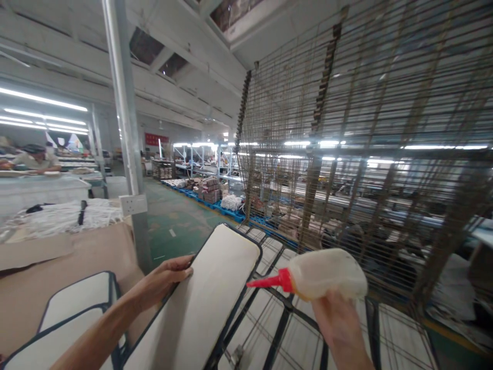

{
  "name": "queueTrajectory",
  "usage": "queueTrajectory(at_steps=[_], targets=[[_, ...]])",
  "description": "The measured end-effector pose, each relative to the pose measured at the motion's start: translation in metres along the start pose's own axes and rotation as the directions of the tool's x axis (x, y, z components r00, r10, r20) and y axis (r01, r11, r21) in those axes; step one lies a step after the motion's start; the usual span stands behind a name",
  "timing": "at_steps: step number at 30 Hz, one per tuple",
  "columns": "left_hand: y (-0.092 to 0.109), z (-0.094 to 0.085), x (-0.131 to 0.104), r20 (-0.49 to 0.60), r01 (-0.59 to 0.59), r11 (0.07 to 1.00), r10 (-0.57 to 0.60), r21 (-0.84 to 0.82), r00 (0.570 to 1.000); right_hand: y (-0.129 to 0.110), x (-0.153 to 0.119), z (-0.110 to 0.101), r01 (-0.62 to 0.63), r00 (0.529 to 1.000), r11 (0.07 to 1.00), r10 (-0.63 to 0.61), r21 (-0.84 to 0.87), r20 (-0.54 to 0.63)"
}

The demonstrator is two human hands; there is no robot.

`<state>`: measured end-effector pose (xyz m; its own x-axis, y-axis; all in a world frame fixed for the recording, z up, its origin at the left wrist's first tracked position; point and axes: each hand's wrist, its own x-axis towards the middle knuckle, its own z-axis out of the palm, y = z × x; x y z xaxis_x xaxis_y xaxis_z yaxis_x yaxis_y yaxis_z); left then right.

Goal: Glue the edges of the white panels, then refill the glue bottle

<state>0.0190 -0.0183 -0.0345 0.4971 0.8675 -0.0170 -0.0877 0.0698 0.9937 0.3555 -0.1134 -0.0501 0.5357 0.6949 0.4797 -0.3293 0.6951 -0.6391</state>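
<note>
My left hand (pixel 175 272) grips the left edge of a long white panel (pixel 208 288) with rounded corners and a dark rim, thumb on its face. The panel is tilted up, and its lower end runs out of view. In my right hand (pixel 335 308) is a translucent squeeze bottle (pixel 327 272) with a red nozzle, lying nearly level. The nozzle tip points left and is close to the panel's right rim; I cannot tell whether it touches. Yellowish liquid shows low in the bottle, near the nozzle.
Similar dark-rimmed panels (pixel 79 298) lie on a brown surface (pixel 88 252) at left. More lie on a wire rack (pixel 285 318) below my right hand; its raised wire shelves (pixel 346 128) fill the right. A metal post (pixel 123 103) with a socket stands left of centre. A person (pixel 36 158) works far left.
</note>
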Motion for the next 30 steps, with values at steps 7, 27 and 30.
queueTrajectory(at_steps=[7, 27, 30], targets=[[-0.016, 0.022, 0.015, 0.063, -0.016, 0.999, 0.013, 0.042, 0.998, -0.013, 0.031, 0.000, 0.074, 0.988, 0.997, -0.078, -0.030, -0.134], [-0.066, 0.075, 0.073, -0.372, 0.113, 0.972, -0.184, -0.206, 0.910, 0.028, -0.036, -0.064, -0.183, 0.983, 0.976, 0.183, -0.118, -0.015], [-0.092, 0.064, 0.093, -0.423, 0.128, 0.971, -0.205, -0.204, 0.883, 0.013, -0.026, -0.069, -0.130, 0.968, 0.990, 0.114, -0.056, -0.225]])
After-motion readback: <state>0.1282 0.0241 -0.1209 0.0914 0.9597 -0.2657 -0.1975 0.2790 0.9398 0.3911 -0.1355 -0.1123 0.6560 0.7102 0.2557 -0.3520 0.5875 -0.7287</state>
